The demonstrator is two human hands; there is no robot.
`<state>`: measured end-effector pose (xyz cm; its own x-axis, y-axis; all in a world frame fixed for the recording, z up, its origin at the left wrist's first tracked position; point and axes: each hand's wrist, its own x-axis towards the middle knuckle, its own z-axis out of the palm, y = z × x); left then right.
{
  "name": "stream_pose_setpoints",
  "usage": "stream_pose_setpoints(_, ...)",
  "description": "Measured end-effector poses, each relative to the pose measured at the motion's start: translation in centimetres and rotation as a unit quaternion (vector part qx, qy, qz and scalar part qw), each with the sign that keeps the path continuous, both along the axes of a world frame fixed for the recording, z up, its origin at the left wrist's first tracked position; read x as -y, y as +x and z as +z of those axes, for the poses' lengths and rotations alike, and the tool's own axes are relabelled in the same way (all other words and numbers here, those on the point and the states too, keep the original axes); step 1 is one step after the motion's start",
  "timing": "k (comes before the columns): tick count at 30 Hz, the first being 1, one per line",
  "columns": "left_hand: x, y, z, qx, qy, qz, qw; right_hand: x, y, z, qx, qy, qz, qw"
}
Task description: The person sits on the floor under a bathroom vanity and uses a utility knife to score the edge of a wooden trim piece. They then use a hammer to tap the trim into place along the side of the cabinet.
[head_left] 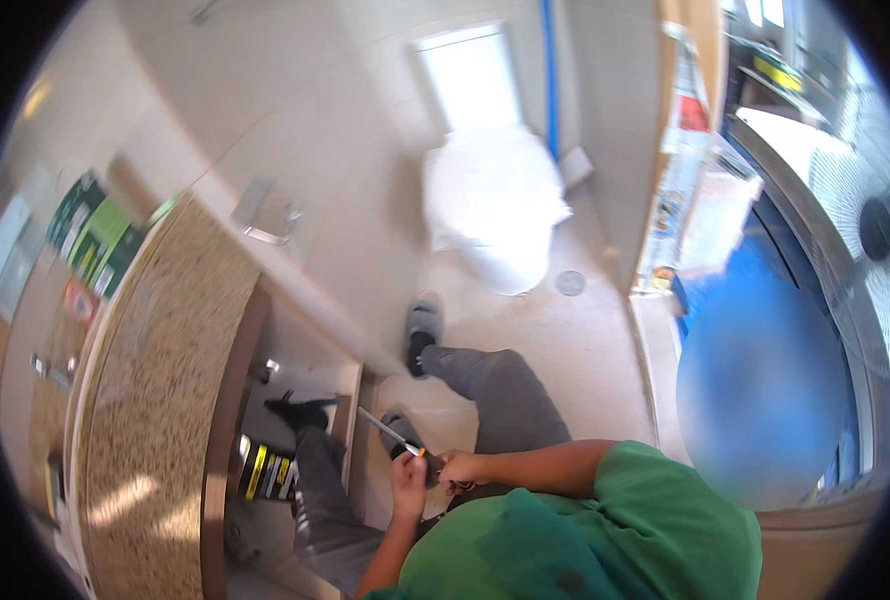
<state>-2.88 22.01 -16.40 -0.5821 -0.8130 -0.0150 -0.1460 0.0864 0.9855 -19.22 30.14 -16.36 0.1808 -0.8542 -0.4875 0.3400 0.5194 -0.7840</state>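
Observation:
My left hand [409,486] is closed, its fingers raised around the near end of a thin pale rod [385,425]. A small orange part [421,453] shows at that end, and the rod points away to the upper left. Close beside it, my right hand [459,470] has curled fingers near the same end. Something dark lies between the two hands, too small to make out. Both hands are in front of my green shirt, above my grey trousers.
A brown speckled countertop [160,390] stands at left, with an open cabinet below holding a black-and-yellow container [267,470]. A green package [95,235] lies beyond the counter. A white toilet [493,200] stands ahead. A blurred blue rounded object [760,380] is at right.

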Motion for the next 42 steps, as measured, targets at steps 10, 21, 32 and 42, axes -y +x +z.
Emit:
stream_pose_setpoints(10,0.5,2.9,-4.7,0.284,0.024,-0.038,0.958,-1.2,-3.1,2.3,0.094,0.018,-0.126,0.987)
stream_pose_setpoints(21,-3.7,0.7,2.9,0.421,-0.118,-0.164,0.884,-1.3,-2.9,1.3,0.165,-0.054,-0.208,0.963)
stream_pose_setpoints(32,-5.0,0.1,5.9,0.378,-0.101,-0.213,0.895,-0.7,-3.9,-0.5,0.172,-0.035,-0.216,0.961)
stream_pose_setpoints(42,-2.4,11.9,22.5,0.202,0.034,-0.203,0.957,1.0,-3.9,-2.6,0.138,0.026,-0.19,0.972)
